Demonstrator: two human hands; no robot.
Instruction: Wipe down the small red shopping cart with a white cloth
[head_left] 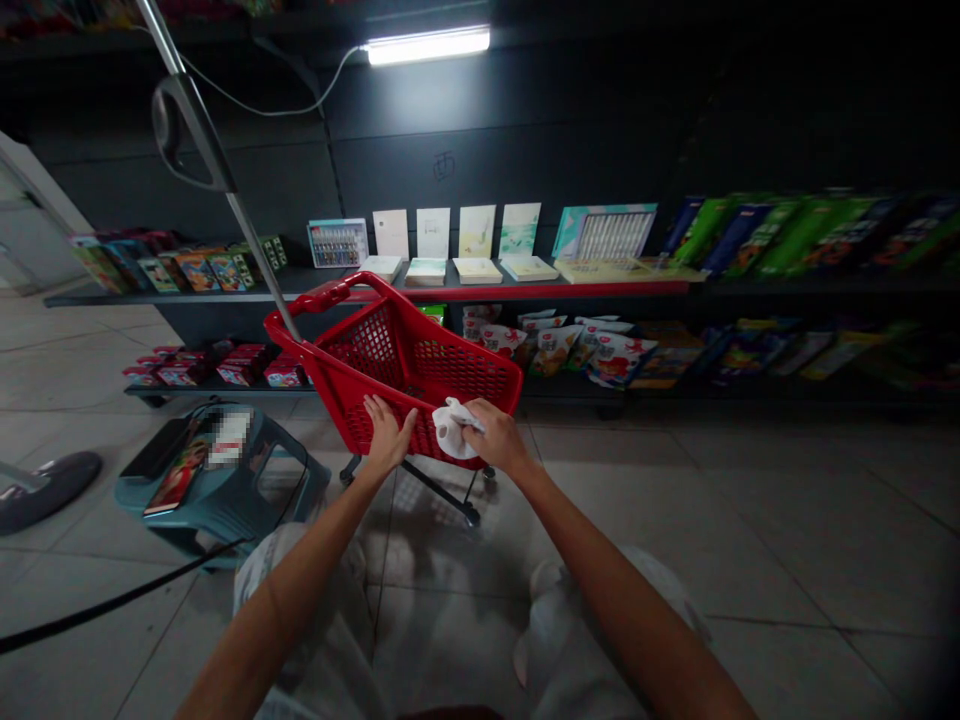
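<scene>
A small red shopping cart (465, 366) stands side-on in front of me, its handle toward the left. My left hand (388, 437) rests against the near side of its basket, fingers stretched out and thumb apart. In my right hand (496, 432) a crumpled white cloth (452, 428), perhaps a tissue, is pinched and lies against the basket's side close to the rim. Part of the cloth hangs loose to the left of my fingers.
Behind the cart, a dark shelf (525, 290) carries books (477, 232), boxed pen sets and snack bags (555, 347). At left, a grey-blue plastic stool (262, 460) holds flat items. A metal pole (251, 240) crosses the cart's handle in view. A black cable (112, 600) runs to the stool.
</scene>
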